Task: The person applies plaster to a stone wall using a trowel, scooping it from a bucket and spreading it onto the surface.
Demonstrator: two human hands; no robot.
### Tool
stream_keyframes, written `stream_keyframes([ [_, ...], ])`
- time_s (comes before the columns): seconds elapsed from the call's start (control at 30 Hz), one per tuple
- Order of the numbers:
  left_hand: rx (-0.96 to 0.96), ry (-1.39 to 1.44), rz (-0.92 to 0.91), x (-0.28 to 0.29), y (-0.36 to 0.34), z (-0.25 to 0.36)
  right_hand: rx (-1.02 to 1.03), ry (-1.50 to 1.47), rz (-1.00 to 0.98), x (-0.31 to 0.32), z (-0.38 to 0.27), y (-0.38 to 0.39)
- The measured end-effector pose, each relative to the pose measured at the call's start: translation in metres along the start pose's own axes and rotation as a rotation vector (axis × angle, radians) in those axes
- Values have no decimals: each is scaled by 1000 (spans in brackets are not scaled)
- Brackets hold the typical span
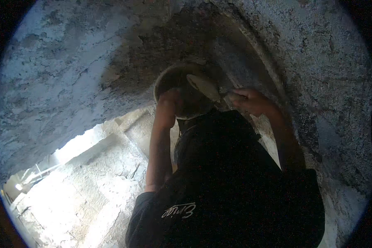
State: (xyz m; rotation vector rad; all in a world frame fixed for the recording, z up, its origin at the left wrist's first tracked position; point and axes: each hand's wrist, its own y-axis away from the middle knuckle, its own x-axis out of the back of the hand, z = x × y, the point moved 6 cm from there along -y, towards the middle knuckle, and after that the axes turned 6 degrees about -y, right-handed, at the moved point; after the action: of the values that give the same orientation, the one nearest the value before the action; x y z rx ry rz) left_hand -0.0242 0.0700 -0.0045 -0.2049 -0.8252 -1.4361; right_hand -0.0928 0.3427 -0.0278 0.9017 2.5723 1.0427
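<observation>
My left hand (168, 101) grips the near rim of a round, dark metal pan (182, 76) held up in front of a rough wall. My right hand (250, 100) is closed around the handle of a trowel (203, 87), whose pale, pointed blade lies inside the pan. Both forearms rise from my black shirt (227, 186), which fills the lower middle of the view. What the pan contains is too dark to make out.
A rough grey plastered wall (70, 74) curves across the top and right, with a darker damp patch (153, 45) above the pan. Concrete steps (107, 165) descend at lower left toward a bright opening (74, 146). A raised plaster ridge (273, 66) runs down the right.
</observation>
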Motion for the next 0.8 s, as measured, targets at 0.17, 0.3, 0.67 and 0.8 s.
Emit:
stream_keyframes([
  [0.17,-110,-105,113,9,3,12,63,185,39,-5,13,-4],
  [0.3,-176,-67,215,14,7,10,247,-10,16,-6,9,1],
  [0.67,-9,-74,60,2,4,-11,318,325,90,-10,14,2],
  [0.8,359,623,10,-4,11,-25,279,99,24,-14,26,1],
])
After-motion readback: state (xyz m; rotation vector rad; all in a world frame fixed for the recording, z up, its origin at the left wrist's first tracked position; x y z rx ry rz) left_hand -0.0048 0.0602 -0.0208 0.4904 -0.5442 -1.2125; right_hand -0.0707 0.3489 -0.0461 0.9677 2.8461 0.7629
